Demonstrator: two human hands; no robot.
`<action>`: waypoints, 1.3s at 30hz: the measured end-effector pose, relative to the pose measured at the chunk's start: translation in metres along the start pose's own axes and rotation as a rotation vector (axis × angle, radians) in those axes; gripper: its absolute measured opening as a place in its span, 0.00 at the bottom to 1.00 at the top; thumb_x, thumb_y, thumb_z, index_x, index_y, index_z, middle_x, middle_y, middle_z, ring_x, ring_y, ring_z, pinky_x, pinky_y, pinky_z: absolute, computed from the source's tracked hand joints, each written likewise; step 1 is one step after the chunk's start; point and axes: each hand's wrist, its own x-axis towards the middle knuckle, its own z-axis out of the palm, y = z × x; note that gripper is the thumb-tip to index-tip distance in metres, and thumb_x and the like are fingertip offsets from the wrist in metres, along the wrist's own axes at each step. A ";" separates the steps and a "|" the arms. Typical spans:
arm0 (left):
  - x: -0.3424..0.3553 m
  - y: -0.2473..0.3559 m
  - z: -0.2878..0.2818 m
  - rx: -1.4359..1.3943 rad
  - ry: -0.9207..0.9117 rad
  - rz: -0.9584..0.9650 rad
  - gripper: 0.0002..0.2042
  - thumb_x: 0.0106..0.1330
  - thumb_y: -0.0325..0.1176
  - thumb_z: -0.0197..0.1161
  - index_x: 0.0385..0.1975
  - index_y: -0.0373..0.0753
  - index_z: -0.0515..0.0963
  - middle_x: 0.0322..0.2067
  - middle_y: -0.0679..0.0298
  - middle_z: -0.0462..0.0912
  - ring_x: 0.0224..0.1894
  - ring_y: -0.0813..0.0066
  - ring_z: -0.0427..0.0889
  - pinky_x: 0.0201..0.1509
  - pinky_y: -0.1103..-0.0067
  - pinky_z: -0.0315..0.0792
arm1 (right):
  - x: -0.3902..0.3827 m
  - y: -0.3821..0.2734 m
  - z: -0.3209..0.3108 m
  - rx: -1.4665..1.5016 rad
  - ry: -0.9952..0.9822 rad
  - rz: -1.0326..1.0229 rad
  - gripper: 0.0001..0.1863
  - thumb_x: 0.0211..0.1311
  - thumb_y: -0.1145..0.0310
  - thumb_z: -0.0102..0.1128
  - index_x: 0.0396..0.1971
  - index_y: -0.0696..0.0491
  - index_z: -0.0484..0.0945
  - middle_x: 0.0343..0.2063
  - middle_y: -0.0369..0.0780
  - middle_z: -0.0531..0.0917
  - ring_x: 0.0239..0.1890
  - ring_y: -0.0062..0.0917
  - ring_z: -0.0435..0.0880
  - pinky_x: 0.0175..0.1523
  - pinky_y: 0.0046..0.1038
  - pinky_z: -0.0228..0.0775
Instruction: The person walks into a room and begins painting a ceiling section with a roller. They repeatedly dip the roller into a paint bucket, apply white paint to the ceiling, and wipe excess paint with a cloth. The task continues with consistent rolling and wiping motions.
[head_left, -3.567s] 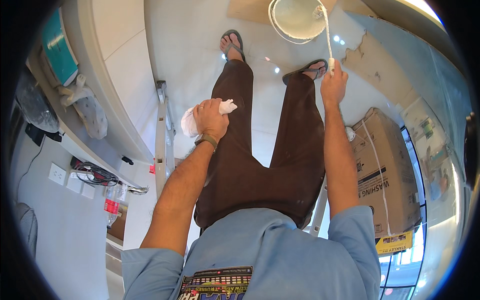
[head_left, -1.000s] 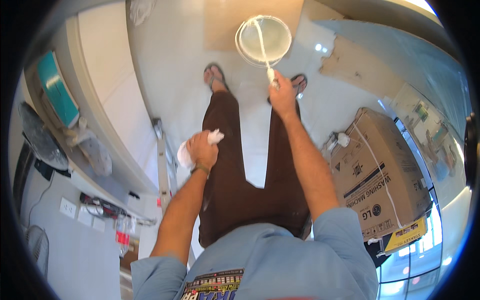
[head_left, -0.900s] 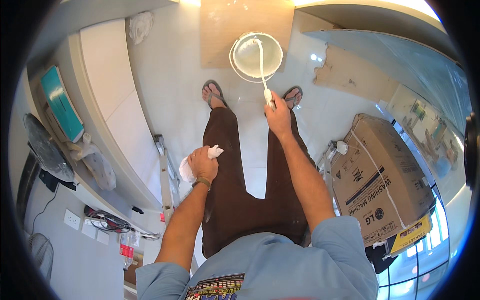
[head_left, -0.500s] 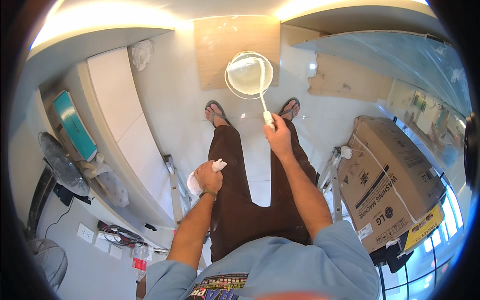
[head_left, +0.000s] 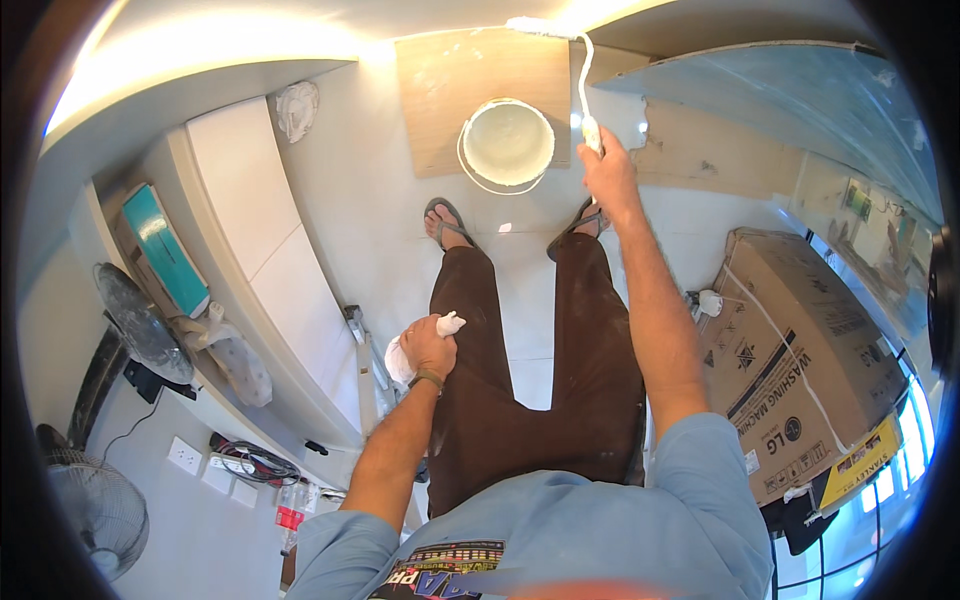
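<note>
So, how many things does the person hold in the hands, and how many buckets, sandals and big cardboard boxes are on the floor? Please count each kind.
Paint roller, in right hand: 1
White rag, in left hand: 1
Bucket: 1
Sandals: 2
Cardboard box: 1
Total: 6

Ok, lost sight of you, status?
Right hand grips paint roller, raised beyond bucket. Left hand holds white rag. Nothing blocking.
</note>
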 end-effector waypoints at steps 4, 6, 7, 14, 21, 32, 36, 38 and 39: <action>0.000 0.001 0.001 0.013 -0.013 -0.003 0.15 0.53 0.34 0.64 0.42 0.47 0.78 0.43 0.67 0.81 0.54 0.64 0.74 0.63 0.63 0.58 | 0.016 0.008 -0.008 0.027 -0.016 0.111 0.23 0.62 0.62 0.52 0.55 0.58 0.74 0.33 0.46 0.80 0.33 0.34 0.79 0.40 0.32 0.70; 0.000 0.002 0.001 0.023 -0.014 -0.013 0.15 0.53 0.34 0.64 0.42 0.47 0.78 0.43 0.67 0.81 0.54 0.64 0.74 0.63 0.63 0.58 | 0.018 0.010 -0.009 0.002 0.044 -0.011 0.22 0.64 0.64 0.53 0.56 0.58 0.74 0.22 0.34 0.74 0.17 0.17 0.71 0.26 0.24 0.66; 0.000 0.002 0.001 0.028 -0.014 -0.018 0.15 0.53 0.34 0.64 0.42 0.47 0.78 0.43 0.67 0.81 0.54 0.64 0.74 0.63 0.63 0.58 | 0.019 0.011 -0.011 -0.016 0.045 -0.030 0.22 0.64 0.64 0.53 0.55 0.58 0.74 0.22 0.34 0.75 0.18 0.17 0.71 0.26 0.23 0.66; 0.001 0.005 -0.004 0.027 -0.036 -0.019 0.15 0.53 0.34 0.65 0.42 0.47 0.78 0.42 0.66 0.81 0.54 0.64 0.74 0.62 0.63 0.58 | 0.037 -0.013 -0.024 -0.032 0.058 0.000 0.22 0.62 0.61 0.50 0.52 0.58 0.76 0.37 0.52 0.84 0.40 0.43 0.82 0.48 0.37 0.72; 0.001 0.007 -0.004 0.030 0.024 0.013 0.15 0.53 0.35 0.65 0.42 0.46 0.78 0.42 0.66 0.81 0.53 0.64 0.74 0.62 0.63 0.59 | 0.041 -0.028 -0.026 -0.052 0.070 -0.007 0.21 0.62 0.61 0.49 0.49 0.58 0.77 0.35 0.51 0.83 0.39 0.41 0.82 0.45 0.38 0.72; 0.001 0.005 -0.008 0.015 0.034 -0.006 0.15 0.53 0.33 0.65 0.43 0.45 0.78 0.43 0.66 0.80 0.53 0.64 0.74 0.63 0.64 0.59 | 0.147 0.026 0.040 -0.100 -0.012 0.118 0.18 0.59 0.63 0.49 0.39 0.63 0.78 0.30 0.52 0.83 0.31 0.42 0.83 0.37 0.40 0.72; 0.000 0.002 -0.005 -0.012 0.027 -0.024 0.16 0.53 0.33 0.65 0.44 0.45 0.78 0.43 0.66 0.80 0.54 0.64 0.74 0.63 0.64 0.59 | 0.175 0.039 0.051 -0.177 -0.050 0.172 0.18 0.58 0.63 0.49 0.36 0.64 0.78 0.28 0.52 0.83 0.30 0.41 0.83 0.37 0.40 0.73; 0.002 0.001 -0.004 -0.015 0.022 -0.026 0.16 0.53 0.33 0.65 0.44 0.45 0.78 0.43 0.66 0.80 0.54 0.63 0.74 0.63 0.63 0.59 | 0.174 0.038 0.047 -0.121 -0.065 0.161 0.18 0.58 0.63 0.49 0.36 0.63 0.78 0.27 0.52 0.82 0.30 0.41 0.82 0.36 0.39 0.72; 0.003 0.001 -0.003 -0.013 0.022 -0.020 0.16 0.53 0.33 0.65 0.44 0.45 0.78 0.43 0.65 0.80 0.54 0.63 0.74 0.63 0.63 0.59 | 0.168 0.036 0.043 -0.104 -0.070 0.172 0.18 0.59 0.62 0.50 0.37 0.63 0.78 0.26 0.52 0.82 0.29 0.41 0.82 0.36 0.39 0.72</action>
